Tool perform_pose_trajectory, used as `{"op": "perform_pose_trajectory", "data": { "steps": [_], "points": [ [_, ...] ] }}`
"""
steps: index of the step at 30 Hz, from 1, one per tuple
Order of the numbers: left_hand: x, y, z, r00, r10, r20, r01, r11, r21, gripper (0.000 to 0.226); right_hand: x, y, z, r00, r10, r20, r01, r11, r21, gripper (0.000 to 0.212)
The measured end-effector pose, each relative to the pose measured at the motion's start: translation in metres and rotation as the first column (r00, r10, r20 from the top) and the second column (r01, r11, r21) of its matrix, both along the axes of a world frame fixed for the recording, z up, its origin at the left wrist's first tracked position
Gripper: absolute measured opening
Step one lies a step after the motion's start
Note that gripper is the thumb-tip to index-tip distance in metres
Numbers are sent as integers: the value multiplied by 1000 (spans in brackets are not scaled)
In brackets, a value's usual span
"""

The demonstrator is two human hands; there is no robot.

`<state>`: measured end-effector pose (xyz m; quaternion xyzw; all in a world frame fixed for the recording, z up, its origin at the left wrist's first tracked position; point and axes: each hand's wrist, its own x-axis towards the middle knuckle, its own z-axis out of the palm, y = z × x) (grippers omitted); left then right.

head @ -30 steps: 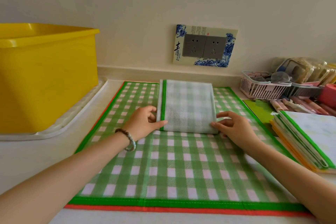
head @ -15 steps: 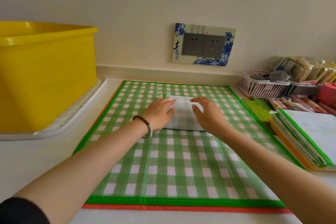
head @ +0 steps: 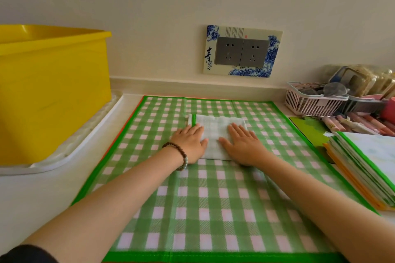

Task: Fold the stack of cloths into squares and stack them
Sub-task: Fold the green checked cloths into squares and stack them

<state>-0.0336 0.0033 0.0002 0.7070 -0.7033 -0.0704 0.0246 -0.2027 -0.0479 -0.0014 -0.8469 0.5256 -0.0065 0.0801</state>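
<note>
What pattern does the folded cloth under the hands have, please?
The folded cloth shows a faint green-white check; head view.

White countertop (head: 32, 198): white tray (head: 64, 156) left, green checked cloth (head: 213, 209) centre, pink basket (head: 314, 107) and cloth stack (head: 367, 156) right.

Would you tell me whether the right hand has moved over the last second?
Yes. The right hand has moved left, from below the right end of the socket plate to below its middle, onto the folded cloth.
</note>
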Motion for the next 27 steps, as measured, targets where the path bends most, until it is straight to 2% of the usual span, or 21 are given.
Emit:
{"op": "perform_pose_trajectory", "data": {
  "steps": [3,7,11,15,20,27],
  "points": [
    [-1,-11,13,999,15,28,-16,1000,11,55,-12,0,2,999,-43,25,43,999,15,73],
    [2,-40,21,999,21,-42,-26,994,-103,51,-10,2,2,999,-41,29,41,999,18,73],
    [10,-51,4,997,10,-73,-12,1000,-15,52,-10,-2,4,999,-37,4,37,998,49,74],
    [11,-55,-4,997,11,-78,-14,999,-34,52,1,-14,11,998,-58,-25,58,998,26,67],
    [12,-59,-7,997,17,-76,-21,999,-48,51,43,-42,11,997,56,44,-54,998,-40,51],
    [13,-60,-8,994,29,-106,-36,997,-72,52,43,-54,-3,995,37,91,-34,999,-30,58]
  ]
}}
